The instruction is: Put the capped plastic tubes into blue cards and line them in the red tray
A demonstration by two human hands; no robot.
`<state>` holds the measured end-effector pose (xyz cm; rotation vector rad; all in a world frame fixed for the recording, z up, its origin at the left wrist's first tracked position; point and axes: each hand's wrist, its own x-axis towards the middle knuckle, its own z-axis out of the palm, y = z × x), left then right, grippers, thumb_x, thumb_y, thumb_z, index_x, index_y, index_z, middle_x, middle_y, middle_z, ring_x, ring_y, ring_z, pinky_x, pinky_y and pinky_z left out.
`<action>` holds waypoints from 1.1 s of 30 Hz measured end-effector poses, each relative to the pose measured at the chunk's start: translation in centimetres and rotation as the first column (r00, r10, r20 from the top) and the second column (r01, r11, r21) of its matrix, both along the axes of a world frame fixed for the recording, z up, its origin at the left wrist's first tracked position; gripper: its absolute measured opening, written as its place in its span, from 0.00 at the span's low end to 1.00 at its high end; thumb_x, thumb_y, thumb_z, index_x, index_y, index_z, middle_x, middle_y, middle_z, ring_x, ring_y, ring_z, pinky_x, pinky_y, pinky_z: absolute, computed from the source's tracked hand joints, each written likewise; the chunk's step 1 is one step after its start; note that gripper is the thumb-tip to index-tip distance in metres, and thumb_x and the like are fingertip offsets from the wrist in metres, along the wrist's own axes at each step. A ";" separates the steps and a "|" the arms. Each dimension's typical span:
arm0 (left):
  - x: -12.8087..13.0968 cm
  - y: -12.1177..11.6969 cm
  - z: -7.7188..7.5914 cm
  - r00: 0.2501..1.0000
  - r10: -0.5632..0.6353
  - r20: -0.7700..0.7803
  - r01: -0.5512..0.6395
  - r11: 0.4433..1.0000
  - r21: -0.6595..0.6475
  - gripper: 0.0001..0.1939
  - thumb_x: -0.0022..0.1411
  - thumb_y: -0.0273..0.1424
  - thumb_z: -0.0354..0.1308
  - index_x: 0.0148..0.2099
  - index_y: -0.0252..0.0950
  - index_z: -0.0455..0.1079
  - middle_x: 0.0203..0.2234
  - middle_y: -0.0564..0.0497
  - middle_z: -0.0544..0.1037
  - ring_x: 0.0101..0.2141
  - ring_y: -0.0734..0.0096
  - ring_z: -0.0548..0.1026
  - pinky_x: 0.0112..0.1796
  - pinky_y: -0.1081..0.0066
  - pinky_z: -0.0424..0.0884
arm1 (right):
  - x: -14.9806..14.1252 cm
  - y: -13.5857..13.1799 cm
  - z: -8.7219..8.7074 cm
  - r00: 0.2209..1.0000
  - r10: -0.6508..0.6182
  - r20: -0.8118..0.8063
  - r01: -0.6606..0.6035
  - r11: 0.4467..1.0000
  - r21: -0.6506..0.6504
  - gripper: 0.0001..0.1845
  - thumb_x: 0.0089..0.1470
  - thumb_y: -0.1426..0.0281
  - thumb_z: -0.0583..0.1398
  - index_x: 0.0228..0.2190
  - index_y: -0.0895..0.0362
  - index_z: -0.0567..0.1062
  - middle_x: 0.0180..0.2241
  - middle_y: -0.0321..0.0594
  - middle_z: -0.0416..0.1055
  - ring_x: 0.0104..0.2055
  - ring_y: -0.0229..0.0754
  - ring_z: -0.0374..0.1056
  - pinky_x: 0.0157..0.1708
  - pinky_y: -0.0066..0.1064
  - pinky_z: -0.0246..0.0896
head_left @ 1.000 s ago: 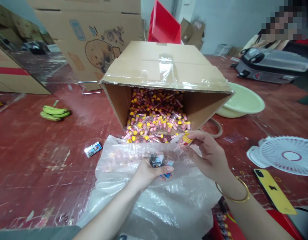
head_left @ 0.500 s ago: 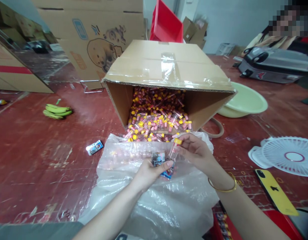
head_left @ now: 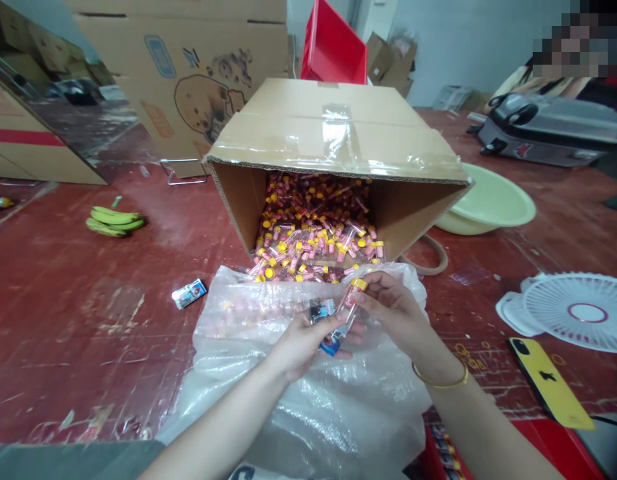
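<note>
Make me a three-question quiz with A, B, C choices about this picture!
1. Where are the bananas?
A. on the floor left of the box
B. inside the box
C. in the basin

2. What colour is the cap on the tube in the right hand?
A. blue
B. yellow
C. green

3. How does the box lie?
A. taped shut
B. flattened
C. on its side, open

A: they lie on the red floor. B: a yellow cap shows by the fingers. C: tubes show in its open mouth.

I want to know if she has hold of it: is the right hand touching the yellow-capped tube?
Touching. The head view shows the right hand with fingertips closed round the yellow-capped tube, no gap visible.
</note>
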<state>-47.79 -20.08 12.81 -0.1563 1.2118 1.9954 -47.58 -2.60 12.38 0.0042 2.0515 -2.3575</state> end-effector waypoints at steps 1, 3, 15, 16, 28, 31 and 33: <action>-0.1 0.3 0.1 0.999 0.026 0.022 -0.027 0.999 0.023 0.21 0.52 0.39 0.68 0.45 0.32 0.75 0.35 0.41 0.81 0.32 0.63 0.80 0.29 0.69 0.76 | 0.4 -0.3 -0.1 1.000 0.020 -0.021 -0.019 0.999 0.027 0.12 0.50 0.63 0.66 0.33 0.53 0.70 0.33 0.37 0.72 0.35 0.37 0.70 0.37 0.30 0.68; -0.3 0.8 0.3 0.995 0.084 0.059 -0.088 0.994 0.068 0.22 0.50 0.39 0.69 0.45 0.32 0.75 0.35 0.41 0.81 0.31 0.63 0.80 0.29 0.69 0.76 | 1.4 -1.2 -0.4 0.995 0.091 -0.049 -0.087 0.993 0.077 0.16 0.48 0.63 0.67 0.37 0.52 0.68 0.39 0.39 0.70 0.41 0.40 0.69 0.39 0.32 0.69; 0.3 0.7 -0.2 0.991 0.131 -0.015 -0.131 0.991 -0.010 0.20 0.43 0.39 0.73 0.35 0.30 0.76 0.26 0.48 0.79 0.26 0.70 0.76 0.34 0.71 0.72 | 3.3 -3.5 -3.1 0.972 -0.029 -0.234 0.100 0.949 0.299 0.36 0.39 0.78 0.64 0.47 0.49 0.55 0.44 0.42 0.61 0.44 0.44 0.67 0.37 0.35 0.69; 0.4 0.6 -0.3 0.991 0.137 -0.010 -0.137 0.991 -0.014 0.21 0.42 0.39 0.73 0.35 0.30 0.76 0.25 0.48 0.79 0.26 0.70 0.76 0.34 0.70 0.72 | 3.3 -3.5 -3.0 0.971 -0.024 -0.237 0.099 0.946 0.309 0.36 0.39 0.78 0.64 0.47 0.49 0.55 0.44 0.42 0.61 0.43 0.44 0.67 0.36 0.34 0.69; 0.6 1.2 -0.1 0.989 0.146 -0.013 -0.146 0.989 0.002 0.26 0.41 0.39 0.73 0.42 0.31 0.77 0.33 0.45 0.81 0.32 0.65 0.77 0.36 0.67 0.74 | 3.9 -2.9 -3.2 0.960 -0.022 -0.277 0.115 0.939 0.323 0.36 0.40 0.76 0.66 0.47 0.50 0.55 0.46 0.43 0.60 0.49 0.47 0.64 0.46 0.40 0.65; 0.6 1.0 -0.3 0.991 0.125 -0.054 -0.126 0.992 -0.027 0.26 0.43 0.40 0.73 0.43 0.31 0.76 0.35 0.44 0.81 0.35 0.62 0.78 0.35 0.66 0.75 | 3.6 -2.6 -2.7 0.964 -0.013 -0.266 0.095 0.950 0.297 0.30 0.43 0.69 0.68 0.45 0.51 0.60 0.47 0.44 0.63 0.49 0.46 0.64 0.48 0.40 0.64; 0.6 1.0 -0.3 0.994 0.075 -0.078 -0.080 0.995 -0.062 0.25 0.46 0.41 0.71 0.43 0.31 0.76 0.36 0.43 0.81 0.37 0.59 0.78 0.36 0.65 0.76 | 3.2 -2.4 -2.1 0.975 -0.054 -0.214 0.102 0.970 0.219 0.16 0.49 0.64 0.65 0.38 0.52 0.66 0.41 0.41 0.68 0.43 0.43 0.67 0.44 0.37 0.66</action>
